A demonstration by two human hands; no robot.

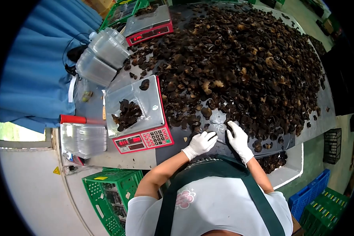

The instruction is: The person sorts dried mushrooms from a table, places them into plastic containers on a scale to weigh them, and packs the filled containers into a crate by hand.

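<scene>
A dark piece (211, 136) is seemingly pinched by the left hand (200, 145); the right hand (240, 142) is held half-open near the pile (247, 70); scale (139, 114) digits are blurred.

On the tabletop (322, 122), the mushroom pile (244, 70) fills the mid. & R side. L of it sits the near scale (157, 139), w/ a tub (146, 105) on top & a mushroom clump (128, 114) in the tub. Far scale (148, 36) is behind. Tub stacks (94, 65) lie L of the scales, w/ a curtain (35, 70) past them. Crate (91, 185) is down low, L; box (297, 173) w/ mushrooms (274, 162) is low, R.
</scene>
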